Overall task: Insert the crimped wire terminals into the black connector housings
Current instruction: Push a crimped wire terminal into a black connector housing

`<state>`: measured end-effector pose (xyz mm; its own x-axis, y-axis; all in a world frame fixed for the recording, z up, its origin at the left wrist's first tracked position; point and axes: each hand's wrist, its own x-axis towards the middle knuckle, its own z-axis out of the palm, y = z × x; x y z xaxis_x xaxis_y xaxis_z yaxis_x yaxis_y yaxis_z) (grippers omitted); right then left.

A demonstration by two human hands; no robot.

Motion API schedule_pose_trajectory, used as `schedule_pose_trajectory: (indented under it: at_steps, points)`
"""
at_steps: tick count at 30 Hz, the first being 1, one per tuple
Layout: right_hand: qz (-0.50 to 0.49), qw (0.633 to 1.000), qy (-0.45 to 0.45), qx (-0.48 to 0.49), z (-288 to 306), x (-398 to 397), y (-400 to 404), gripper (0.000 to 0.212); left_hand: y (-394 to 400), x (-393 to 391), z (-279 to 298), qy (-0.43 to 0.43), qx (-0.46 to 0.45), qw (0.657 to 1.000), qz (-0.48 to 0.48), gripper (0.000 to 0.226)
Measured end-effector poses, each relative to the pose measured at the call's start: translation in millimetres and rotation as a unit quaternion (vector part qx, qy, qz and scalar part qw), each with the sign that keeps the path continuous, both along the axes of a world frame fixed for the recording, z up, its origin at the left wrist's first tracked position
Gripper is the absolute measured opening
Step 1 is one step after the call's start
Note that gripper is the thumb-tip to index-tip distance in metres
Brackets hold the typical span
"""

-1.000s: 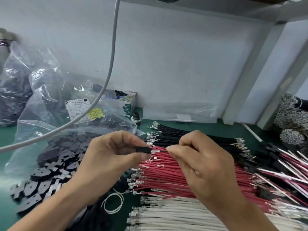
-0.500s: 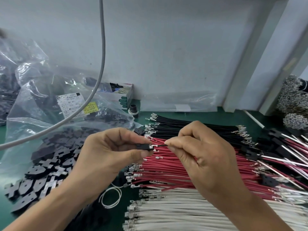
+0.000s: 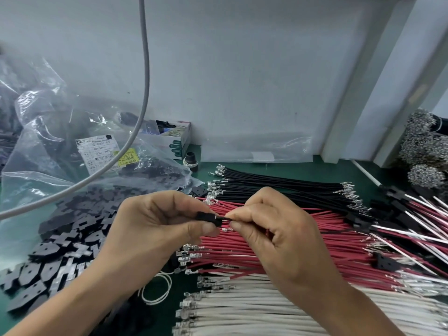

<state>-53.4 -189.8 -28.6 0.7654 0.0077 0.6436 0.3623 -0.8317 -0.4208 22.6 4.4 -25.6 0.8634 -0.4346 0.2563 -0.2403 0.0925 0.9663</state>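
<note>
Two hands meet above the worktop (image 3: 315, 170) in the head view. Compared with half a second ago, the bare terminal that showed between your hands has gone into the black connector housing (image 3: 208, 218), and your fingertips now nearly touch it. Your left hand (image 3: 155, 229) grips the housing between thumb and curled fingers, so the housing juts out to the right of that grip. Your right hand (image 3: 274, 229) pinches a black wire (image 3: 226, 218) between thumb and forefinger just beside the housing's open end; the wire runs straight from that grip into the housing. A second loose terminal (image 3: 226, 229) shows just below the housing, near your right thumb.

Beneath your hands lie rows of wires: black wires (image 3: 278, 183) farthest, red wires (image 3: 230, 253) in the middle, white wires (image 3: 242, 309) nearest. Flat black parts (image 3: 55, 253) are heaped at left, beside clear plastic bags (image 3: 48, 141). A grey cable (image 3: 145, 69) hangs across the view.
</note>
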Motion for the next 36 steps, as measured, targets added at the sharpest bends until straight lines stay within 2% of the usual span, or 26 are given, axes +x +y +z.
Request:
schedule_pose_trajectory:
  at_steps: [15,21,23,26,29,33,36]
  points:
    - [-0.008,0.998,-0.029,-0.059,-8.5,1.1,1.4,0.014,-0.6,-0.8,-4.4,-0.031,0.049,0.998,0.017,0.025]
    - [-0.103,0.981,-0.106,-0.124,4.2,0.3,-8.6,0.010,-6.0,0.5,-7.7,-0.036,0.021,0.998,0.055,0.023]
    - [-0.095,0.979,-0.120,-0.134,4.0,-2.3,-11.9,0.005,-1.8,4.1,-9.5,-0.025,0.019,0.996,0.087,0.023]
    - [-0.086,0.980,-0.021,-0.177,-7.2,-2.7,-8.0,0.006,1.8,8.5,-11.8,-0.006,0.022,0.994,0.105,0.021]
    - [-0.111,0.978,0.061,-0.169,-16.8,4.8,-5.3,0.007,0.2,9.6,-13.1,0.000,0.024,0.995,0.099,0.022]
    - [-0.121,0.983,0.101,-0.094,-21.8,11.6,-9.8,0.007,-2.0,7.9,-13.4,0.010,0.024,0.996,0.081,0.024]
    - [-0.123,0.983,0.094,-0.100,-19.6,8.8,-9.9,0.003,-2.6,7.6,-12.6,0.028,0.008,0.997,0.075,0.024]
